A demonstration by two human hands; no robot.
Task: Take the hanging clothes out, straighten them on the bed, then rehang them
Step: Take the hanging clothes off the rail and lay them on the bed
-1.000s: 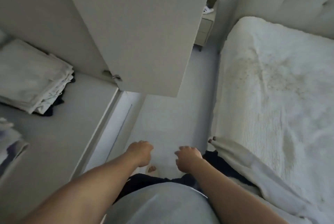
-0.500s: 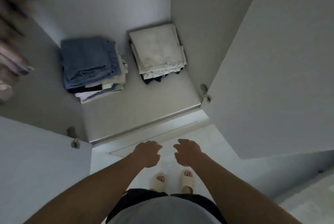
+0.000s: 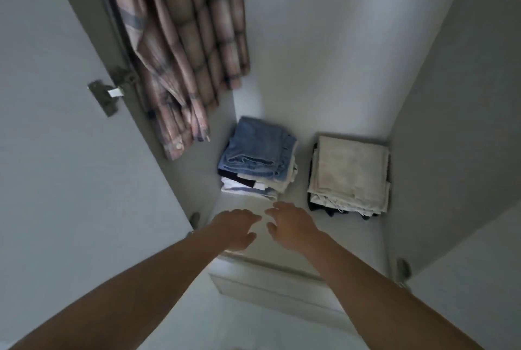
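I take the folded denim stack (image 3: pixel 258 157) on the wardrobe floor (image 3: pixel 293 225) as my landmark and read across from the left.

Far left of the stack stands the open left wardrobe door (image 3: pixel 56 152), with a metal hinge (image 3: pixel 105 95) on its inner edge. Up and to the left of the stack hangs the plaid shirt (image 3: pixel 180 47), pink-brown with darker checks, its folds falling straight; a cuff with a pale button (image 3: pixel 178 146) dangles lowest, just left of the stack and not touching it. I cannot see the hanger or rail.

The stack itself has blue jeans on top and white and dark folded pieces beneath. It sits against the back left corner of the wardrobe.

Below the stack, nearer to me, my left hand (image 3: pixel 235 228) reaches forward over the front edge of the wardrobe floor, fingers (image 3: pixel 252 215) loosely spread and holding nothing. Just right of it is my right hand (image 3: pixel 293 227), also spread and empty, fingertips near the stack's front edge but apart from it. The two hands are close together without touching.

Right of the stack, with a bare strip of floor between, lies a pile of cream folded cloths (image 3: pixel 349 172) with dark fabric showing under it. Further right is the open right wardrobe door (image 3: pixel 465 124).
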